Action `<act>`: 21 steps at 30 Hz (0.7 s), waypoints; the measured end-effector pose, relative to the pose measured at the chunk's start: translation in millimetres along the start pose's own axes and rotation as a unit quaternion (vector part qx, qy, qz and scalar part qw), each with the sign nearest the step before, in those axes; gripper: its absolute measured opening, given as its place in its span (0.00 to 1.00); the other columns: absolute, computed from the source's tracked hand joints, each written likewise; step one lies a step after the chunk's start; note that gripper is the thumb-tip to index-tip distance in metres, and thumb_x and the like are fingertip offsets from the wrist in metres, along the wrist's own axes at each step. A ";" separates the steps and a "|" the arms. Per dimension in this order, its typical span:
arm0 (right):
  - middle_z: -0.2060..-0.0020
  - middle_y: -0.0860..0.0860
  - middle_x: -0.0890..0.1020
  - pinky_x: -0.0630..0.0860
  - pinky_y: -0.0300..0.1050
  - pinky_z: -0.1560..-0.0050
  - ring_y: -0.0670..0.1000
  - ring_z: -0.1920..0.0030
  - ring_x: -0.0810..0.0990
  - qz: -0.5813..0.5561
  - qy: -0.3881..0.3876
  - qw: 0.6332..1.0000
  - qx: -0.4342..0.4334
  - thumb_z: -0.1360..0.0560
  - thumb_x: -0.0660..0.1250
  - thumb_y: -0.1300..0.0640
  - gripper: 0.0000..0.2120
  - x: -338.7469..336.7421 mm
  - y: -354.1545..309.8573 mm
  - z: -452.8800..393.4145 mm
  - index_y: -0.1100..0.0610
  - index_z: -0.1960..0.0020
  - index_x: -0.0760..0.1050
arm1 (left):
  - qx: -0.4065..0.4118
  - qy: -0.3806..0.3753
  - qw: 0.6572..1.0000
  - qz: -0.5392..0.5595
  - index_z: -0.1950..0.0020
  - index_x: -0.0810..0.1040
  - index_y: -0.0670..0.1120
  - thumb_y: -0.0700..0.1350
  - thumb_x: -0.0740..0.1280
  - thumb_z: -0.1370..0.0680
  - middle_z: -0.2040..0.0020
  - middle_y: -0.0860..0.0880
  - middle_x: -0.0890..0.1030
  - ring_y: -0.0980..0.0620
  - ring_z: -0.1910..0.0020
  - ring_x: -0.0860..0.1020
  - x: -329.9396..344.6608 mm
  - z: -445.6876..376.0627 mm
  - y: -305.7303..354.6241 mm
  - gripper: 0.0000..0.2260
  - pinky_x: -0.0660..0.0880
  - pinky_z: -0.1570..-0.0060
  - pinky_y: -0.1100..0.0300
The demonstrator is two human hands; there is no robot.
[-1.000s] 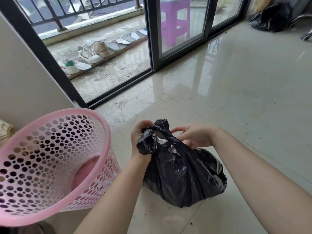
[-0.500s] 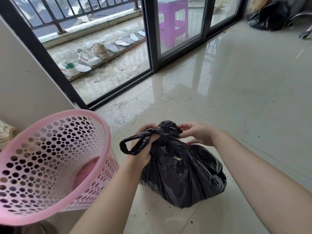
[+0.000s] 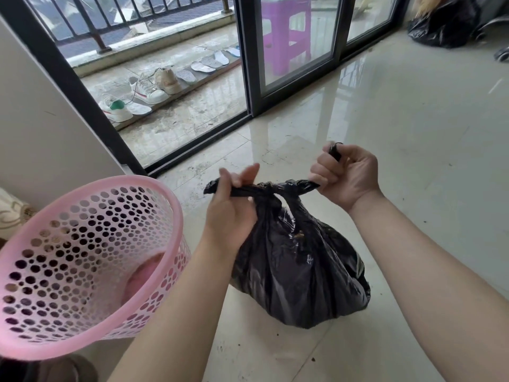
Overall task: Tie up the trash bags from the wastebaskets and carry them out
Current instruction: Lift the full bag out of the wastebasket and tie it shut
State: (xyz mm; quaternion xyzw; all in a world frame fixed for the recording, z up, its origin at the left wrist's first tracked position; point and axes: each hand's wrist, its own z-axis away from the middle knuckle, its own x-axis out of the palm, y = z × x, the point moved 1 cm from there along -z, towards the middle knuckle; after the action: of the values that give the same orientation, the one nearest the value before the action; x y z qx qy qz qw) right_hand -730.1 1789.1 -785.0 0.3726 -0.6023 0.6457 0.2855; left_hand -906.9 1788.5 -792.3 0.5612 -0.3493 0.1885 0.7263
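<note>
You're crouching over a black trash bag (image 3: 297, 266) that's sitting on the shiny tile floor (image 3: 399, 139), just to the right of the pink wastebasket (image 3: 82, 260). The basket is tilting toward you with nothing but its pink bottom showing inside, and it's not touching the bag as far as I can tell.

Your left hand (image 3: 234, 205) is gripping one twisted end of the bag's top, fingers (image 3: 248, 172) closing around it with a short black tail poking out on the far side. Your right hand (image 3: 344, 175) is making a fist around the other twisted end, with a little bit of plastic sticking out above your knuckles. The two ends are stretching out sideways from a knot (image 3: 268, 188) that's sitting right between your hands, above the bulging body of the bag.

Further back, a second black bag (image 3: 443, 26) is lying on the floor near the top right corner. The sliding glass door (image 3: 292, 45) is standing partly open, with sneakers (image 3: 146, 91) and insoles lining up on the balcony and a purple stool (image 3: 286, 31) showing through the glass.
</note>
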 end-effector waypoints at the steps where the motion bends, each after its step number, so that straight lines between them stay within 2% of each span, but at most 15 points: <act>1: 0.86 0.47 0.59 0.61 0.30 0.78 0.48 0.79 0.52 0.035 0.016 0.999 0.006 0.55 0.73 0.56 0.13 0.3 -1.9 0.4 0.55 0.75 0.72 | 0.017 0.011 0.999 0.032 0.81 0.69 0.48 0.53 0.49 0.18 0.75 0.52 0.77 0.54 0.62 0.79 1.1 -2.1 2.9 0.31 0.70 0.55 0.57; 3: 0.86 0.45 0.56 0.57 0.29 0.77 0.46 0.81 0.51 0.155 0.039 0.987 0.029 0.51 0.71 0.53 0.11 -0.5 -3.1 3.1 0.54 0.74 0.71 | 0.029 0.038 0.997 0.055 0.82 0.65 0.48 0.54 0.49 0.18 0.82 0.52 0.66 0.54 0.77 0.71 -2.0 -3.5 5.5 0.31 0.70 0.60 0.60; 4: 0.87 0.44 0.57 0.55 0.29 0.77 0.45 0.84 0.53 0.242 0.053 0.968 0.037 0.43 0.70 0.53 0.09 -3.4 -2.7 4.3 0.55 0.72 0.71 | 0.028 0.056 0.997 0.054 0.82 0.63 0.48 0.54 0.49 0.18 0.83 0.53 0.63 0.55 0.81 0.66 -7.5 -3.1 5.9 0.31 0.68 0.65 0.61; 5: 0.88 0.44 0.58 0.54 0.31 0.77 0.43 0.85 0.54 0.348 0.075 0.933 0.041 0.33 0.66 0.53 0.11 -8.7 -1.3 6.2 0.57 0.70 0.70 | 0.022 0.074 0.996 0.034 0.83 0.62 0.48 0.55 0.48 0.18 0.84 0.53 0.60 0.56 0.83 0.62 -15.5 -2.9 7.1 0.32 0.65 0.72 0.63; 6: 0.88 0.45 0.59 0.53 0.33 0.79 0.43 0.85 0.56 0.464 0.099 0.879 0.037 0.25 0.61 0.52 0.15 -13.9 0.6 9.5 0.58 0.68 0.70 | 0.013 0.089 0.996 -0.004 0.83 0.61 0.49 0.55 0.47 0.18 0.84 0.54 0.59 0.56 0.85 0.59 -24.3 -2.0 9.7 0.32 0.60 0.77 0.65; 7: 0.88 0.46 0.61 0.56 0.37 0.78 0.43 0.84 0.58 0.581 0.114 0.805 0.031 0.22 0.58 0.52 0.19 -20.5 3.4 13.8 0.60 0.68 0.71 | -0.006 0.102 0.993 -0.053 0.84 0.60 0.49 0.55 0.47 0.18 0.85 0.54 0.58 0.57 0.85 0.57 -32.3 -0.7 12.1 0.33 0.56 0.80 0.67; 9: 0.82 0.50 0.65 0.58 0.41 0.73 0.49 0.77 0.65 0.799 0.080 0.594 0.053 0.22 0.58 0.49 0.24 -33.3 10.7 24.4 0.64 0.70 0.71 | -0.046 0.117 0.974 -0.189 0.82 0.59 0.49 0.52 0.49 0.18 0.85 0.55 0.58 0.58 0.87 0.56 -46.8 1.9 12.4 0.31 0.52 0.81 0.71; 10: 0.79 0.52 0.66 0.58 0.43 0.72 0.52 0.71 0.68 0.867 0.042 0.491 0.082 0.22 0.56 0.47 0.25 -38.8 16.3 29.6 0.63 0.70 0.70 | -0.050 0.115 0.950 -0.286 0.80 0.58 0.48 0.50 0.51 0.17 0.85 0.55 0.58 0.59 0.87 0.56 -49.8 3.9 10.3 0.29 0.52 0.81 0.71; 11: 0.77 0.52 0.66 0.58 0.43 0.71 0.55 0.67 0.70 0.902 0.012 0.421 0.100 0.22 0.54 0.45 0.26 -43.3 21.4 32.8 0.62 0.71 0.68 | -0.040 0.112 0.907 -0.403 0.77 0.57 0.47 0.48 0.53 0.18 0.85 0.55 0.59 0.58 0.86 0.57 -52.0 5.9 6.8 0.27 0.53 0.80 0.68; 13: 0.75 0.53 0.69 0.57 0.40 0.73 0.55 0.64 0.71 0.927 -0.009 0.363 0.094 0.21 0.51 0.44 0.27 -46.6 27.1 33.7 0.57 0.74 0.62 | 0.002 0.095 0.777 -0.622 0.75 0.55 0.46 0.46 0.55 0.18 0.80 0.50 0.59 0.53 0.80 0.58 -49.9 11.5 1.0 0.25 0.54 0.76 0.62; 14: 0.72 0.54 0.74 0.56 0.39 0.73 0.56 0.63 0.72 0.936 -0.013 0.344 0.078 0.21 0.50 0.45 0.27 -44.9 27.9 33.5 0.56 0.75 0.61 | 0.018 0.089 0.724 -0.684 0.75 0.55 0.45 0.45 0.55 0.18 0.78 0.48 0.58 0.51 0.77 0.57 -46.9 14.3 -0.2 0.25 0.53 0.75 0.61; 15: 0.66 0.57 0.79 0.57 0.38 0.72 0.57 0.61 0.75 0.943 -0.014 0.326 0.061 0.20 0.49 0.46 0.27 -44.8 28.3 34.6 0.57 0.74 0.64 | 0.029 0.087 0.691 -0.717 0.75 0.54 0.44 0.45 0.55 0.18 0.77 0.47 0.58 0.51 0.76 0.57 -44.4 15.8 0.6 0.25 0.53 0.73 0.58; 16: 0.60 0.59 0.82 0.60 0.37 0.70 0.58 0.58 0.78 0.950 -0.011 0.309 0.045 0.20 0.49 0.47 0.27 -46.2 27.4 37.3 0.58 0.72 0.70 | 0.031 0.085 0.672 -0.735 0.75 0.54 0.44 0.45 0.55 0.18 0.77 0.46 0.58 0.51 0.76 0.57 -43.7 16.2 1.7 0.25 0.52 0.70 0.55; 18: 0.53 0.58 0.84 0.65 0.39 0.63 0.58 0.51 0.81 0.960 0.002 0.279 0.026 0.20 0.49 0.48 0.25 -54.6 23.2 44.3 0.59 0.59 0.79 | 0.032 0.079 0.635 -0.768 0.76 0.54 0.43 0.46 0.53 0.18 0.77 0.46 0.60 0.50 0.75 0.59 -42.8 19.7 1.9 0.26 0.46 0.66 0.54; 21: 0.49 0.57 0.83 0.72 0.41 0.57 0.57 0.48 0.81 0.964 0.035 0.255 0.067 0.20 0.48 0.47 0.23 -71.8 7.2 58.1 0.57 0.51 0.80 | 0.033 0.067 0.616 -0.784 0.76 0.56 0.43 0.46 0.52 0.18 0.77 0.46 0.62 0.45 0.71 0.63 -45.8 24.3 -7.4 0.26 0.50 0.66 0.57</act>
State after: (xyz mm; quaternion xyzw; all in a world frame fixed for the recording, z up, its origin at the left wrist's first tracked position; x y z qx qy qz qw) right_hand -687.8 1736.6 -848.6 -0.4888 -0.4597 0.4936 -0.5533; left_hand -940.5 1768.7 -827.2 0.6309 0.2794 -0.4044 0.6003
